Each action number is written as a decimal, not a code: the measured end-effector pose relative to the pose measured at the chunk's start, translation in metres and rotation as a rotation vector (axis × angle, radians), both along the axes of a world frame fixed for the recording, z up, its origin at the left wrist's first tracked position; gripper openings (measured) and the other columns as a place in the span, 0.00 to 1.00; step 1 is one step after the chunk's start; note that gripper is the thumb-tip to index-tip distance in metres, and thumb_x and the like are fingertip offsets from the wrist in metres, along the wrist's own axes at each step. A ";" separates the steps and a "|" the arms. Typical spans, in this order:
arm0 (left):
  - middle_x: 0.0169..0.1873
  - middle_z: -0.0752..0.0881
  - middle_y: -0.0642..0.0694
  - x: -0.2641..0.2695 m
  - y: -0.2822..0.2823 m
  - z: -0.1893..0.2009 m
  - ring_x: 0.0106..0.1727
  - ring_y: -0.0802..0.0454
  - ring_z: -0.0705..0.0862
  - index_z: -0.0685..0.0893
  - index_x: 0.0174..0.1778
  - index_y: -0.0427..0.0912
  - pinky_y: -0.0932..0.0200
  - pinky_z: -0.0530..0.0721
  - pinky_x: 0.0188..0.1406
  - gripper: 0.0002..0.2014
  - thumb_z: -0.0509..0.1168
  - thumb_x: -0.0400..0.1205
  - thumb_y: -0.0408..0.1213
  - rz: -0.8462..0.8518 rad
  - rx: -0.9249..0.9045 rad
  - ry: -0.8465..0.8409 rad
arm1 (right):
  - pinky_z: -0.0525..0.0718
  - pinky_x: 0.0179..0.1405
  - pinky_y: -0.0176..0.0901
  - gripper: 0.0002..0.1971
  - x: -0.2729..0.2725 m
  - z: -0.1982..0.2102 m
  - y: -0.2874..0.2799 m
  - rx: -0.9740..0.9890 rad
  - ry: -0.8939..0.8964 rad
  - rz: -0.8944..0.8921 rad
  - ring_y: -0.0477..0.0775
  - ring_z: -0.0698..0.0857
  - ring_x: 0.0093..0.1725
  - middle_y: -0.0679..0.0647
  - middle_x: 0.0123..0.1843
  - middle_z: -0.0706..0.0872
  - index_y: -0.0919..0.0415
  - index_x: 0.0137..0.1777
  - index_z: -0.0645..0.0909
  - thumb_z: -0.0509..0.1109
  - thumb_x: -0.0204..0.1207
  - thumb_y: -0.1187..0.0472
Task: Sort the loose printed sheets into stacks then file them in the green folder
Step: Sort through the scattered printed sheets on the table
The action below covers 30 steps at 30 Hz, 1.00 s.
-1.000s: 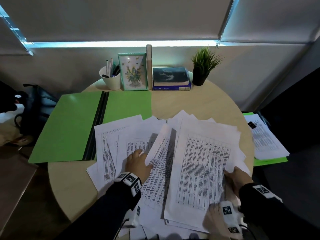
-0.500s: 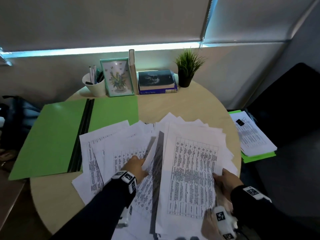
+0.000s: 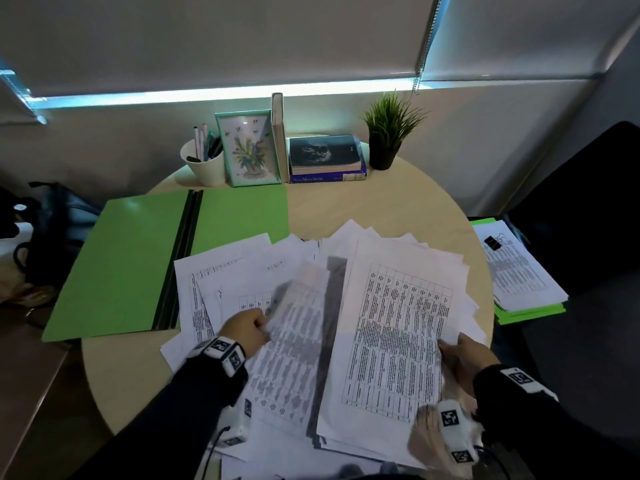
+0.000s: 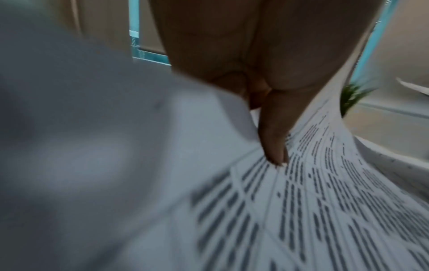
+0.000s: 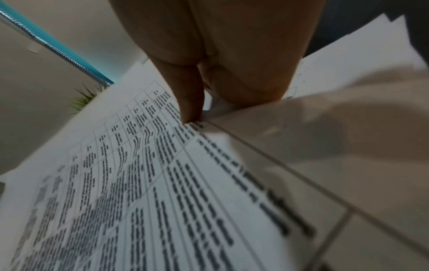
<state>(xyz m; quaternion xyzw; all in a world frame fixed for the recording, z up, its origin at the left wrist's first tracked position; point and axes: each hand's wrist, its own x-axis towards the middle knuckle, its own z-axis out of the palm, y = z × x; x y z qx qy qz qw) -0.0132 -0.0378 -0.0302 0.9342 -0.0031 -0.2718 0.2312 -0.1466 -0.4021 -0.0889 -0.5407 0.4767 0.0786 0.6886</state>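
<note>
Loose printed sheets (image 3: 239,275) with tables of text lie fanned across the round table's near half. My left hand (image 3: 247,329) pinches the left edge of one blurred, lifted sheet (image 3: 298,341); its thumb (image 4: 274,139) lies on the print. My right hand (image 3: 462,358) grips the right edge of a thick bundle of sheets (image 3: 398,334), thumb (image 5: 190,102) on top, fingers hidden beneath. The green folder (image 3: 131,261) lies open and flat at the left of the table, its right flap partly under the sheets.
At the table's (image 3: 381,209) far edge stand a white pen cup (image 3: 204,166), a framed flower picture (image 3: 247,148), an upright book, two stacked books (image 3: 325,157) and a potted plant (image 3: 388,133). Right of the table, a clipped paper stack (image 3: 519,271) lies on another green folder.
The sheet in my left hand has swung down to the left, away from the right bundle, and is now blurred. My right hand stays on its bundle. The head view shifted slightly.
</note>
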 end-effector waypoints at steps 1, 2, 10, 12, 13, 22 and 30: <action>0.29 0.75 0.50 0.001 0.013 0.001 0.32 0.52 0.73 0.70 0.30 0.47 0.62 0.66 0.29 0.15 0.70 0.76 0.35 0.001 0.045 0.044 | 0.82 0.45 0.49 0.13 0.000 0.001 -0.001 0.004 0.007 -0.007 0.62 0.82 0.41 0.65 0.44 0.84 0.77 0.64 0.72 0.59 0.80 0.76; 0.30 0.74 0.50 0.002 0.026 0.003 0.32 0.53 0.72 0.71 0.32 0.46 0.61 0.66 0.30 0.14 0.71 0.76 0.37 -0.010 0.078 0.081 | 0.82 0.46 0.48 0.15 0.002 0.001 -0.002 0.015 0.009 -0.015 0.62 0.83 0.40 0.65 0.42 0.85 0.77 0.66 0.71 0.59 0.80 0.76; 0.48 0.76 0.40 -0.001 0.063 0.009 0.54 0.41 0.81 0.81 0.39 0.43 0.57 0.75 0.47 0.14 0.73 0.73 0.51 0.069 0.133 -0.073 | 0.75 0.15 0.28 0.31 0.004 -0.005 -0.012 0.078 0.074 -0.174 0.42 0.76 0.14 0.54 0.44 0.89 0.65 0.82 0.53 0.60 0.81 0.73; 0.56 0.76 0.39 0.001 0.052 0.013 0.63 0.40 0.74 0.85 0.47 0.41 0.51 0.74 0.57 0.16 0.70 0.75 0.52 0.110 0.212 -0.201 | 0.75 0.15 0.28 0.30 0.003 -0.011 -0.018 0.073 0.098 -0.204 0.42 0.77 0.14 0.52 0.38 0.92 0.64 0.81 0.54 0.60 0.81 0.72; 0.61 0.75 0.40 0.003 0.044 0.016 0.65 0.40 0.71 0.86 0.53 0.42 0.49 0.72 0.63 0.18 0.69 0.76 0.52 0.145 0.269 -0.267 | 0.76 0.16 0.28 0.30 0.003 -0.009 -0.016 0.080 0.095 -0.212 0.43 0.78 0.16 0.52 0.36 0.90 0.64 0.82 0.54 0.59 0.82 0.71; 0.69 0.72 0.44 0.032 -0.030 0.000 0.69 0.42 0.70 0.79 0.68 0.44 0.50 0.70 0.70 0.26 0.67 0.77 0.53 -0.031 0.206 -0.189 | 0.76 0.49 0.49 0.20 0.004 -0.011 -0.011 0.064 0.136 -0.111 0.59 0.81 0.50 0.63 0.59 0.81 0.67 0.72 0.68 0.61 0.80 0.67; 0.52 0.80 0.40 0.051 -0.045 -0.016 0.46 0.41 0.82 0.74 0.52 0.42 0.52 0.82 0.46 0.16 0.72 0.75 0.42 -0.006 0.132 -0.072 | 0.72 0.35 0.40 0.15 0.005 0.000 -0.011 0.057 0.137 -0.010 0.53 0.75 0.34 0.65 0.61 0.77 0.75 0.63 0.68 0.64 0.79 0.71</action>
